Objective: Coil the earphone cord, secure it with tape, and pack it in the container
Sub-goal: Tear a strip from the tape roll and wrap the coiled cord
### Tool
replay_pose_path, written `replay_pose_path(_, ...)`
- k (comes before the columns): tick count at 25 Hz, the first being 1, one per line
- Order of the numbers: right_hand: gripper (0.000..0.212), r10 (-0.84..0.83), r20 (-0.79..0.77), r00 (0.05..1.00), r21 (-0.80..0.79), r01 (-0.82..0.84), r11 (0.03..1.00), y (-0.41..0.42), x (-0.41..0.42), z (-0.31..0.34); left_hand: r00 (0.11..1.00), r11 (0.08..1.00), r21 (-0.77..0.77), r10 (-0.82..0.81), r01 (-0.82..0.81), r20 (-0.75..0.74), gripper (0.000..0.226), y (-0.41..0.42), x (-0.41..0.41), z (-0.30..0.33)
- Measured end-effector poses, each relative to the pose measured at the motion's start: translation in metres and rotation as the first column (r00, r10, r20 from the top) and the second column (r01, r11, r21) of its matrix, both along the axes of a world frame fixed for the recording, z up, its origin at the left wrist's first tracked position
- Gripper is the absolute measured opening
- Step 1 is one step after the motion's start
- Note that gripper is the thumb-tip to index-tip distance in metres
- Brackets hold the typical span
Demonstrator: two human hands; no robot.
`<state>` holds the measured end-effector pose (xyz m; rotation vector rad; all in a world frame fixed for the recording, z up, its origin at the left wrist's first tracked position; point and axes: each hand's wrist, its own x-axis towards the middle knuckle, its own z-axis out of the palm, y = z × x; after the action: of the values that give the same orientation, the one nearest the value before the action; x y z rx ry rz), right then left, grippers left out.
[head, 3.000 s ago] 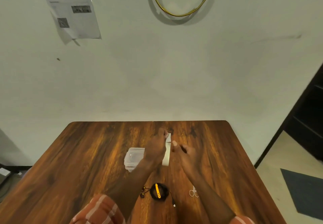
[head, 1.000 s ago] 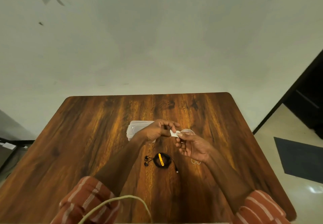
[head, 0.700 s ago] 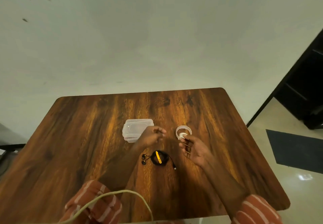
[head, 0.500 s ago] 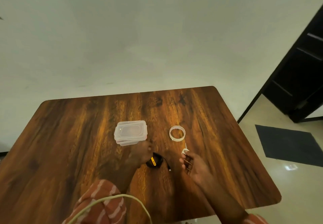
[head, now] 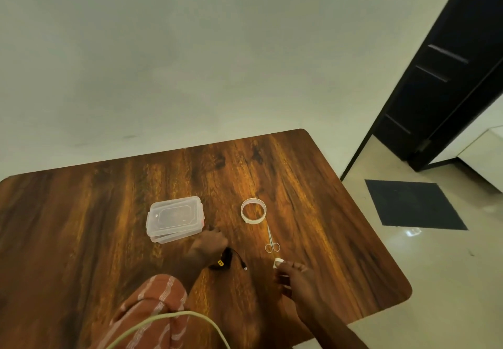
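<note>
Wooden table (head: 81,239) fills the lower half of the frame, w/ everything you need bunched just right of its centre.

Container (head: 175,219), clear plastic w/ its lid on, sits centre-left. It's just above and left of your left hand, so that hand is nearer for opening it later.

Your left hand (head: 209,245) is lower centre, knuckles up, fingers curled down onto the coiled earphone cord (head: 224,260). It looks like it's pinning or gripping the coil, but I can't tell how tightly since the hand hides most of it. The coil is a dark bundle w/ a yellow tag, poking out at the hand's lower right; a loose plug end trails off to the right.

Your right hand (head: 296,280) is lower right of centre, fingertips pinched on a small white piece of tape (head: 278,263) that sticks up toward the top of the frame.

Key relation: the coil lies to the left of the tape piece and a touch higher in the frame, near but not touching, w/ the plug end between them. So the right hand likely travels left to wrap the coil, while the left holds it steady.

Tape roll (head: 253,211) lies flat, centre-right, above the scissors.

Scissors (head: 271,241), thin and small, lie w/ blades pointing up at the roll, handles toward your right hand.
</note>
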<state>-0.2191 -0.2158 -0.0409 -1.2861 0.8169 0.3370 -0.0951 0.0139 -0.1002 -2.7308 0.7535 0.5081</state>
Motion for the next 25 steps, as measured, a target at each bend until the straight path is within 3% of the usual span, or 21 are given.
replay_pose_path(2,0.015,-0.006,-0.005,1.0,0.011,0.006,1.0,0.0,0.001,0.0,0.999,0.998,-0.055,0.016,-0.018,-0.027,0.03,-0.002,0.005,-0.002)
replay_pose_path(6,0.013,-0.033,-0.014,0.999,0.097,0.034,0.995,0.0,0.001,0.003,0.936,0.9,-0.278,0.286,-0.336,-0.204,0.025,0.0,0.015,0.004)
replay_pose_path(8,0.018,-0.037,-0.028,0.999,0.155,0.041,0.987,0.004,0.002,0.001,0.84,0.772,-0.381,0.346,-0.508,-0.418,0.016,0.007,0.023,0.008)
replay_pose_path(11,0.028,-0.061,-0.023,0.998,0.22,0.065,0.973,0.012,0.006,0.002,0.603,0.507,-0.399,0.341,-0.764,-0.721,0.009,0.013,0.023,0.028)
replay_pose_path(15,0.021,-0.098,0.035,0.995,0.289,0.084,0.954,0.032,0.018,0.017,0.446,0.155,-0.421,0.204,-0.894,-0.871,0.019,0.02,0.012,0.052)
replay_pose_path(17,0.016,-0.131,0.073,0.989,0.308,0.102,0.946,0.043,0.025,0.026,0.43,0.055,-0.427,0.049,-0.903,-0.902,0.027,0.024,0.002,0.064)
replay_pose_path(18,0.014,-0.139,0.101,0.985,0.307,0.102,0.946,0.048,0.028,0.031,0.46,0.062,-0.458,0.019,-0.887,-0.888,0.028,0.026,-0.002,0.071)
replay_pose_path(22,0.009,-0.171,0.194,0.966,0.291,0.11,0.95,0.066,0.039,0.051,0.731,0.29,-0.674,0.189,-0.679,-0.656,0.024,0.025,-0.022,0.105)
replay_pose_path(25,0.004,-0.198,0.244,0.949,0.285,0.125,0.95,0.076,0.043,0.068,0.833,0.358,-0.755,0.307,-0.55,-0.461,0.027,0.016,-0.042,0.131)
